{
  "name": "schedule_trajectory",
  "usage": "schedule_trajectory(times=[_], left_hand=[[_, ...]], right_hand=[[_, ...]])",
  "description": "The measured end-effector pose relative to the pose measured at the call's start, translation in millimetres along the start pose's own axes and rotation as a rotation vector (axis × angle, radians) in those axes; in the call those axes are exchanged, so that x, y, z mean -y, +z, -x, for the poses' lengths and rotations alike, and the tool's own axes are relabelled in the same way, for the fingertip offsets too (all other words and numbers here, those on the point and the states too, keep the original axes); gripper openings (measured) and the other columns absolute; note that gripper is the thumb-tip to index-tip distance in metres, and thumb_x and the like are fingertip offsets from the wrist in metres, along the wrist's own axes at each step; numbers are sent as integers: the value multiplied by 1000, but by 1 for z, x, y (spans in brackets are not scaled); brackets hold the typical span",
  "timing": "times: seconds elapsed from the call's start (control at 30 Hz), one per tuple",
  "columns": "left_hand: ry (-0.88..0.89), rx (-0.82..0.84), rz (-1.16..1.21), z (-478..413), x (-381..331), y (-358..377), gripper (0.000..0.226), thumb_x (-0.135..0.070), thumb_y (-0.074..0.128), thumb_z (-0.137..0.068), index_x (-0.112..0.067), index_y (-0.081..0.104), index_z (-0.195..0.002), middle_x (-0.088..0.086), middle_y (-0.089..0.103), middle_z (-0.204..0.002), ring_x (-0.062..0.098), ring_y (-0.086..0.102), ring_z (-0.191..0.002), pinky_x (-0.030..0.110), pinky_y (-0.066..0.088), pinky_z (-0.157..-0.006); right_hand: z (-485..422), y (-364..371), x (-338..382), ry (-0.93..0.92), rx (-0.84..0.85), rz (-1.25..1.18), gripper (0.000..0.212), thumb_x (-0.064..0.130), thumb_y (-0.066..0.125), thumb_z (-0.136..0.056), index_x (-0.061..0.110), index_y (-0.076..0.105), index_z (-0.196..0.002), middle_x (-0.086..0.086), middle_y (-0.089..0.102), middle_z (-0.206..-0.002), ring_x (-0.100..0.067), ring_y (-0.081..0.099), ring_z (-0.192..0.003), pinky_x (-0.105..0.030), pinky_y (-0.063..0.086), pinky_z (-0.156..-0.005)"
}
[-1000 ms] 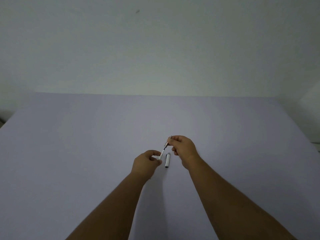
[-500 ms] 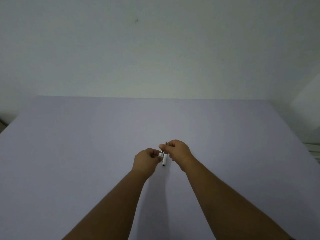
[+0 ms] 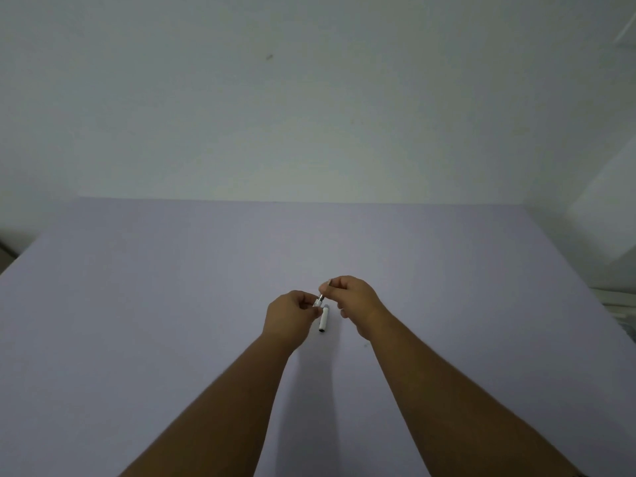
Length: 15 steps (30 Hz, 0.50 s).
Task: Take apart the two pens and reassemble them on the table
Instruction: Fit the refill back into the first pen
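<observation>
Two bare hands are seen above a broad, smooth, pale lilac counter, close together near its middle. One slim pen piece, white at its lower end and dark and metallic above, is pinched at both ends: its white end is gripped by the fingers of the left hand, its thin upper end by the fingertips of the right hand. One short white cylindrical plastic tube, dark at its near open end, lies flat on the counter just below and between the hands. A plain matte pale wall is seen behind.
</observation>
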<state>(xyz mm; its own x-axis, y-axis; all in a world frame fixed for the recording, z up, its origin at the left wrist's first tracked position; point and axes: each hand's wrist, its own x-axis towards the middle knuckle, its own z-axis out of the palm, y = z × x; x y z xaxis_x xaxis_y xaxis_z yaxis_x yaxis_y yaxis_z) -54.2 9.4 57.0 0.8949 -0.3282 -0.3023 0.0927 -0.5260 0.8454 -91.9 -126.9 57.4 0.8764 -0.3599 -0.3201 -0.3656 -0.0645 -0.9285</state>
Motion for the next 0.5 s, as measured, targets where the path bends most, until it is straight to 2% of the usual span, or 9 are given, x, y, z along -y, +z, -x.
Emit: schedule_trajectory(times=[0.07, 0.17, 0.23, 0.33, 0.37, 0.43, 0.5], left_hand=[[3, 7, -17, 0, -2, 2, 9, -20, 67, -83, -22, 65, -91, -14, 60, -76, 5, 56, -68, 26, 47, -61], [1, 4, 1, -1, -3, 3, 11, -19, 67, -83, -18, 67, -94, -12, 61, -76, 4, 55, -67, 24, 47, -59], [1, -2, -7, -2, -5, 3, 12, -19, 67, -83, -17, 68, -95, -10, 62, -77, 5, 55, -67, 22, 45, -57], [22, -3, -54, -1, -11, 4, 13, -20, 66, -83, -16, 67, -96, -10, 62, -78, 5, 55, -69, 17, 42, -58], [28, -3, -50, -1, -13, 4, 13, -20, 66, -83, -15, 67, -96, -10, 61, -78, 4, 55, -69, 17, 41, -58], [37, -8, -32, -1, -17, 4, 13, -19, 66, -83, -15, 68, -96, -11, 62, -76, 3, 55, -68, 18, 42, -58], [47, -19, -33, -1, -23, 2, 13, -19, 66, -83, -15, 68, -95, -12, 62, -74, 1, 55, -66, 17, 40, -57]], right_hand=[[0, -1, 2, 42, -33, 75, 24, 40, 70, -76, 22, 57, -67, 6, 58, -73, -9, 49, -65, -25, 39, -61], [1, -4, 2, 23, 27, 19, 10, 37, 65, -81, 27, 64, -80, 7, 64, -88, -7, 53, -74, -23, 41, -63], [1, -6, 4, 1, 40, 1, 7, 32, 64, -83, 27, 66, -79, 9, 64, -86, -6, 53, -73, -22, 41, -64], [1, -7, 8, 47, -36, 97, 27, 44, 67, -78, 22, 56, -67, 5, 58, -74, -10, 49, -66, -25, 40, -62], [1, -7, 10, 51, -35, 97, 27, 46, 67, -77, 22, 56, -68, 5, 58, -76, -9, 49, -67, -25, 40, -62], [2, -11, 13, 34, 11, 10, 18, 42, 65, -80, 25, 63, -78, 8, 62, -85, -9, 51, -72, -24, 41, -62], [4, -14, 18, 3, 31, -28, 14, 36, 65, -82, 22, 67, -83, 7, 64, -85, -10, 52, -72, -23, 42, -61]])
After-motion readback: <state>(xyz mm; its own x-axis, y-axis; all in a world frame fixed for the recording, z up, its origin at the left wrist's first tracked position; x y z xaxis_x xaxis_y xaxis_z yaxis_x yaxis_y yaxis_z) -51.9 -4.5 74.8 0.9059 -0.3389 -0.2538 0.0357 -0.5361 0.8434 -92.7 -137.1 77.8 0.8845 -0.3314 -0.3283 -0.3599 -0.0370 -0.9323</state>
